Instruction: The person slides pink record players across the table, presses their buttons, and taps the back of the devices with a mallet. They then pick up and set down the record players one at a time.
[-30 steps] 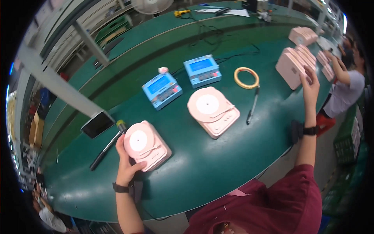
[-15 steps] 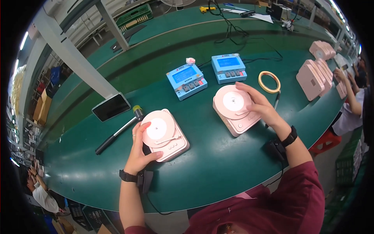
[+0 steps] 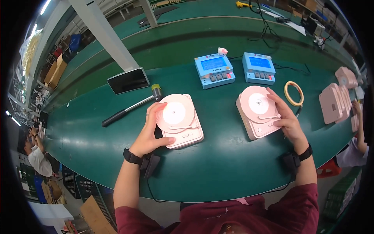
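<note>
- Left pink turntable-shaped device [image 3: 186,134]: sits on the table just right of the left fingers, between thumb and forefinger, its white-centred disc face up.
- Left hand [image 3: 148,136]: thumb and forefinger spread wide in a C around the device's left side; the thumb presses the near corner, the forefinger lies over the disc's edge.
- Right pink turntable-shaped device [image 3: 249,121]: lies to the left of the right fingers and beneath their tips.
- Right hand [image 3: 290,123]: fingers moderately parted and curved over the device's right side, thumb beside its knobs, holding it.
- Hammer [image 3: 128,111]: its head is just beyond the left fingers, its handle slanting away left.
- Phone [image 3: 128,80]: farther beyond the left fingers.
- Two blue boxes with screens [image 3: 215,70]: beyond both sets of fingers.
- Yellow ring [image 3: 286,93]: just beyond the right fingers.
- Stacked pink units [image 3: 331,103]: well right of the right fingers.
- Green table [image 3: 218,171]: beneath everything.
</note>
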`<state>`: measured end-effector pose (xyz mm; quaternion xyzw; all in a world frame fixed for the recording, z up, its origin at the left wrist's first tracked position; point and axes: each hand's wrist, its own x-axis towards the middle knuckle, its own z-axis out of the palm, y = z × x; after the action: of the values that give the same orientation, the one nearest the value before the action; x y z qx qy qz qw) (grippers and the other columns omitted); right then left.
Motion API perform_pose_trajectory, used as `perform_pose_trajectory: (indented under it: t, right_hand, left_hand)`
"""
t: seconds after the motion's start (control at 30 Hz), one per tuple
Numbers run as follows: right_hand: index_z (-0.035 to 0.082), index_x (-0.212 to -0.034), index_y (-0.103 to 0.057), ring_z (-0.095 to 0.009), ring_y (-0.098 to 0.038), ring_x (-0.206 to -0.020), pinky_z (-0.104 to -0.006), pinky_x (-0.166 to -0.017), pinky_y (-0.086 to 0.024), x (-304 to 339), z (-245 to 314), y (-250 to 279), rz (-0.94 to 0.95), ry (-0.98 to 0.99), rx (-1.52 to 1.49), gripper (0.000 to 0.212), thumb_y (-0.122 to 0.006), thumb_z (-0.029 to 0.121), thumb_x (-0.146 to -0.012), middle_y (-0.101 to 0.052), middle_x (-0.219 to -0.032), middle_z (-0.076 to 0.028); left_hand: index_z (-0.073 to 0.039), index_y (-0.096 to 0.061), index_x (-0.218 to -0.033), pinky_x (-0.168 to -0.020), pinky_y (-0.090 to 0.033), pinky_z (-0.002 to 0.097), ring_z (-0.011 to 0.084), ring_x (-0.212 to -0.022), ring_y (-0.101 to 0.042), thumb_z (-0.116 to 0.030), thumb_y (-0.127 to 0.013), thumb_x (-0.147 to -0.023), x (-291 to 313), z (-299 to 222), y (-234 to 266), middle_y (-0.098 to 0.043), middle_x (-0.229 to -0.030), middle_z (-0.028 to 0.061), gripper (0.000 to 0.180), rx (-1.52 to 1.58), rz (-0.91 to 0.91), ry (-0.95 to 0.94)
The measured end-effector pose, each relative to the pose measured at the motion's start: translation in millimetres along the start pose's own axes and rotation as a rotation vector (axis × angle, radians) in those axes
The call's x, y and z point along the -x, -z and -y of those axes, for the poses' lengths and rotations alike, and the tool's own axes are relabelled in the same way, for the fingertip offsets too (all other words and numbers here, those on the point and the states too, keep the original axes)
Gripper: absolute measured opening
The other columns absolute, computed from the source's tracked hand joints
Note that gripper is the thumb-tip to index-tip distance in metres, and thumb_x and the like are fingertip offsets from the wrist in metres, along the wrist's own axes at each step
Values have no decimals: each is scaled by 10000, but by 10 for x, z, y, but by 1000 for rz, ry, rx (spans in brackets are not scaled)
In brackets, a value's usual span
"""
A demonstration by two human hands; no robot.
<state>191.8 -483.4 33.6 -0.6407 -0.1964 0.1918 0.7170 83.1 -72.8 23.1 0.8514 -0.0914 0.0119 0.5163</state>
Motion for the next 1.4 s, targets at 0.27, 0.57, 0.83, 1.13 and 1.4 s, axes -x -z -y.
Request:
perform_pose_trajectory:
  t: [0.27,0.57,0.83,1.13,1.4]
  right_hand:
    - [44,-1352,-453,-266,-185,-1440,-348,-1178,-115,8,-15,0,16,38,19,829,-545,27,-528,-179,-1560,-118]
    - [102,-1317,-506,-274,-160,-1445,-358,-1174,-111,32,-7,-13,24,53,209,759,-567,49,-563,-174,-1559,-113]
    - [98,-1287,-540,-277,-180,-1435,-370,-1169,-122,41,-21,0,28,70,260,687,-594,97,-602,-196,-1544,-116]
    - [88,-1255,-572,-286,-205,-1424,-371,-1160,-144,26,-16,-35,22,79,316,625,-619,134,-634,-216,-1532,-128]
    - [77,-1202,-602,-322,-266,-1392,-411,-1146,-177,70,44,-90,-24,201,462,557,-612,149,-650,-304,-1488,-146]
  left_hand:
    - [-70,-268,-1423,-1144,-157,416,302,-1380,-210,-307,-810,-618,15,-26,-16,-217,-1439,141,999,95,-20,62]
    - [-75,-261,-1421,-1143,-167,409,297,-1376,-219,-306,-809,-608,22,-12,7,-232,-1428,131,1007,74,-9,68]
    - [-80,-269,-1416,-1139,-173,403,296,-1356,-246,-289,-804,-599,20,-8,-29,-241,-1418,128,999,97,-30,76]
    - [-78,-269,-1416,-1139,-171,398,299,-1355,-245,-284,-804,-603,-1,14,-11,-243,-1415,132,995,108,-24,69]
    - [-86,-271,-1415,-1143,-162,410,316,-1373,-204,-285,-810,-625,-22,-3,-5,-234,-1429,146,977,30,-17,7]
